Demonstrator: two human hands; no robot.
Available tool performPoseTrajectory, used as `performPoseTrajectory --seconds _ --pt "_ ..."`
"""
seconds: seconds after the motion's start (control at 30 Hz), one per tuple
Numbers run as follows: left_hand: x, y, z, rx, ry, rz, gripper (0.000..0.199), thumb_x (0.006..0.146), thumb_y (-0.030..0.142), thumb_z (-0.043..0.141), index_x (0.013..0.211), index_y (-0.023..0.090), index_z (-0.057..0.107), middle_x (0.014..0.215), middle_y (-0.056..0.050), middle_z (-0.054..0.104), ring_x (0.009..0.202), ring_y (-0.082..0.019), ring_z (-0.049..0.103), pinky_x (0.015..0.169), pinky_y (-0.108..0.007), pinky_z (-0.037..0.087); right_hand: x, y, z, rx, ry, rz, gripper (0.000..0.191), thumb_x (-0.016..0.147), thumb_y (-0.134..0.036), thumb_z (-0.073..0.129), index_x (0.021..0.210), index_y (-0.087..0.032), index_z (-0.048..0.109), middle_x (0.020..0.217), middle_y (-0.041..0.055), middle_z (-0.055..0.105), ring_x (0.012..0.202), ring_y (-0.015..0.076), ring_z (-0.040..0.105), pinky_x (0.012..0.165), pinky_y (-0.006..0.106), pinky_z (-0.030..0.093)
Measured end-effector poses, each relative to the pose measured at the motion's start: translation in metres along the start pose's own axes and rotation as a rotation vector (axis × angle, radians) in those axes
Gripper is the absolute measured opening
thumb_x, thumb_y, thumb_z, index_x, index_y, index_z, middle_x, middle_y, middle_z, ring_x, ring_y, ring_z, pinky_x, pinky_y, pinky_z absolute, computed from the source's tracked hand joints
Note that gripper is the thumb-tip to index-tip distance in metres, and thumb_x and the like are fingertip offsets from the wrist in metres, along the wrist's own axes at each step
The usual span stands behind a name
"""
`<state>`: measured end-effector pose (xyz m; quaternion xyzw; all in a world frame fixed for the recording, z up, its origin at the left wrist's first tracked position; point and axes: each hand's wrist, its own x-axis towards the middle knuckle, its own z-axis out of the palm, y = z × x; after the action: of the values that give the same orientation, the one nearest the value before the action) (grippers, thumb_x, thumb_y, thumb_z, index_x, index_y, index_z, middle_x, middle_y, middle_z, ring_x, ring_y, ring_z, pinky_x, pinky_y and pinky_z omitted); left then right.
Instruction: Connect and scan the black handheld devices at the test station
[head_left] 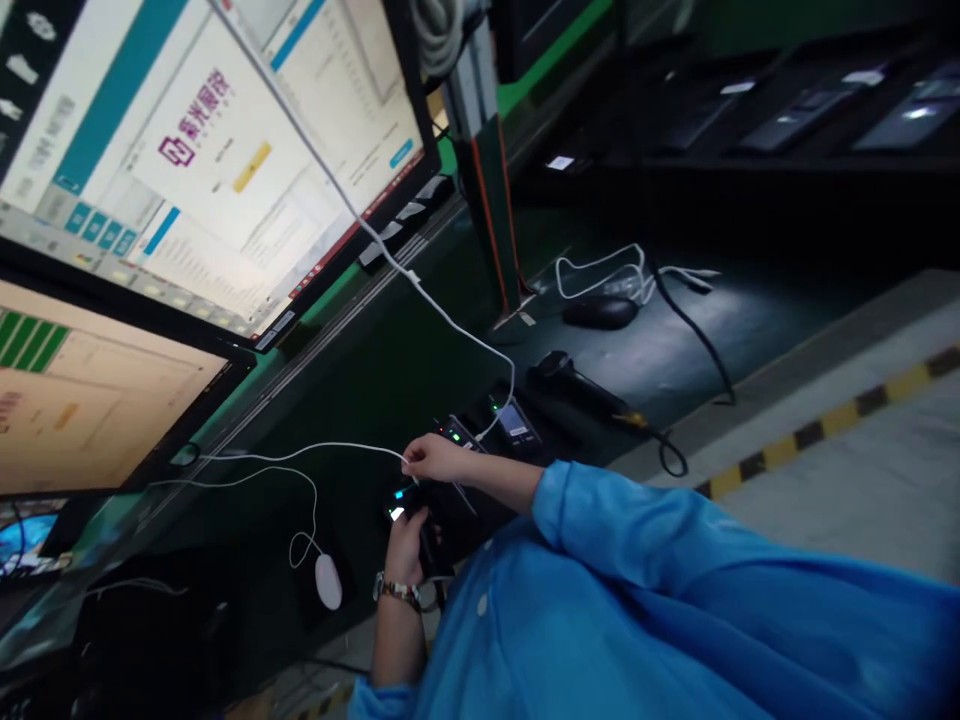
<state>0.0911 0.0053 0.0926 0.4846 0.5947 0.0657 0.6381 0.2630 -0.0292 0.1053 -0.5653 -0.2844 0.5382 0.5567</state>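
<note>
My left hand [406, 548], with a watch and a beaded bracelet at the wrist, is closed on a small black device [399, 496] with a lit screen. Just above it, the fingers of my right hand [435, 458] pinch a white cable [337, 446] close to its end. Whether that end is plugged into the device is too dark to tell. Beside my right hand lie two similar devices: one with red and green lights [454, 432], partly hidden by the arm, and one with a lit display [516, 422]. A second white cable [457, 325] runs down to the first of these.
Two monitors [247, 170] [97, 390] stand at the left. A barcode scanner [581, 385], a black mouse [602, 312] and a metal post [484, 190] are to the right. The white mouse [328, 582] lies lower left. Black-and-yellow tape [817, 430] marks the floor.
</note>
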Motion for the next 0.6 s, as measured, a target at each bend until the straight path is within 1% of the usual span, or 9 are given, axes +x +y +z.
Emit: performPoseTrajectory --seconds 0.1,0.23,0.43,0.5,0.6 --pt "-0.002 0.004 0.006 0.034 -0.022 -0.003 0.019 0.076 0.022 0.066 0.092 0.013 0.059 0.060 0.001 0.061 0.050 -0.010 0.057 0.048 -0.021 0.046 -0.003 -0.004 -0.004 0.000 0.008 -0.009 0.002 0.069 -0.016 0.066 0.068 -0.015 0.067 0.056 -0.0035 0.060 0.056 0.0070 0.052 0.056 0.019 0.039" --pt "-0.003 0.007 0.012 0.055 -0.021 0.010 0.019 0.075 0.021 0.067 0.091 0.013 0.059 0.057 0.002 0.060 0.048 -0.009 0.055 0.046 -0.020 0.044 -0.006 -0.008 -0.007 -0.009 0.017 -0.009 0.003 0.071 -0.016 0.065 0.070 -0.014 0.068 0.058 -0.0029 0.061 0.056 0.0065 0.052 0.056 0.018 0.040" --pt "-0.003 0.009 0.014 0.060 -0.028 0.029 0.022 0.074 0.024 0.069 0.090 0.013 0.060 0.057 0.002 0.059 0.048 -0.011 0.056 0.048 -0.022 0.045 -0.011 -0.011 -0.009 -0.019 0.021 -0.006 0.003 0.071 -0.015 0.066 0.070 -0.015 0.069 0.058 -0.0033 0.062 0.055 0.0061 0.052 0.055 0.017 0.039" --pt "-0.003 0.009 0.015 0.057 -0.027 0.040 0.023 0.074 0.024 0.069 0.092 0.013 0.061 0.059 0.002 0.061 0.050 -0.011 0.057 0.049 -0.023 0.046 -0.012 -0.012 -0.009 -0.018 0.024 -0.007 0.004 0.071 -0.015 0.065 0.070 -0.015 0.069 0.058 -0.0035 0.062 0.055 0.0060 0.052 0.056 0.017 0.040" --pt "-0.002 0.010 0.019 0.047 -0.022 0.054 0.029 0.074 0.024 0.069 0.100 0.013 0.062 0.070 -0.001 0.067 0.053 -0.011 0.059 0.052 -0.024 0.048 -0.014 -0.012 -0.009 -0.016 0.030 -0.012 0.004 0.071 -0.015 0.065 0.069 -0.015 0.069 0.057 -0.0038 0.061 0.055 0.0061 0.051 0.056 0.018 0.040"
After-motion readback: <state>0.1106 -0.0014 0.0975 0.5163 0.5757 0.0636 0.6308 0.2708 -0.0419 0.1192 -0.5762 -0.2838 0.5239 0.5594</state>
